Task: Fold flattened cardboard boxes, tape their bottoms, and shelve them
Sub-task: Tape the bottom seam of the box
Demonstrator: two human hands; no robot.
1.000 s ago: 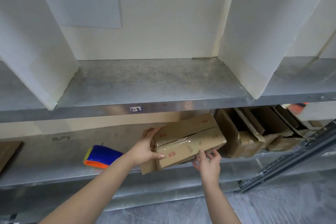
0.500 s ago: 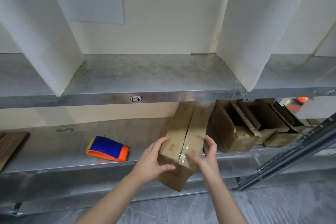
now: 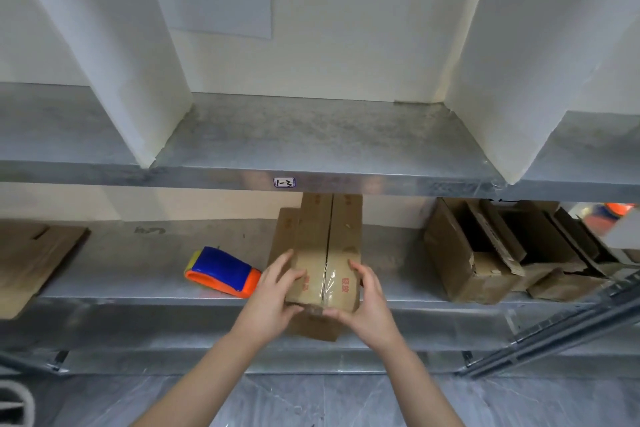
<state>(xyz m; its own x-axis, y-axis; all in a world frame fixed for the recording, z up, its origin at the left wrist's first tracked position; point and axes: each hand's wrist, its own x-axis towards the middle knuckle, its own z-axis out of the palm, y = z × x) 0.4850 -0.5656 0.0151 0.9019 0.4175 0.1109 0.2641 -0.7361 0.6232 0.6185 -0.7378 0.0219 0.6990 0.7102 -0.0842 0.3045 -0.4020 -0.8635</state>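
Both hands are gripping a taped cardboard box [image 3: 323, 253] over the front edge of the lower metal shelf [image 3: 145, 263]. The left hand [image 3: 273, 298] is curling round its left side and the right hand [image 3: 367, 305] round its right, thumbs underneath. A blue-and-orange tape dispenser [image 3: 223, 272] is lying just left; open boxes [image 3: 485, 253] are sitting to the right.

We grip the near end of a brown oblong cardboard box [image 3: 325, 253] between our left hand [image 3: 273, 295] and right hand [image 3: 367, 302]. It points lengthwise into the lower grey metal shelf [image 3: 138, 260], with clear tape shining along its upturned middle seam between red printed marks. Just left of it lies a blue and orange tape dispenser [image 3: 221, 270], farther left a flattened brown cardboard sheet [image 3: 34, 260], and well to the right a row of open brown cardboard boxes [image 3: 460, 263] tipped on their sides.
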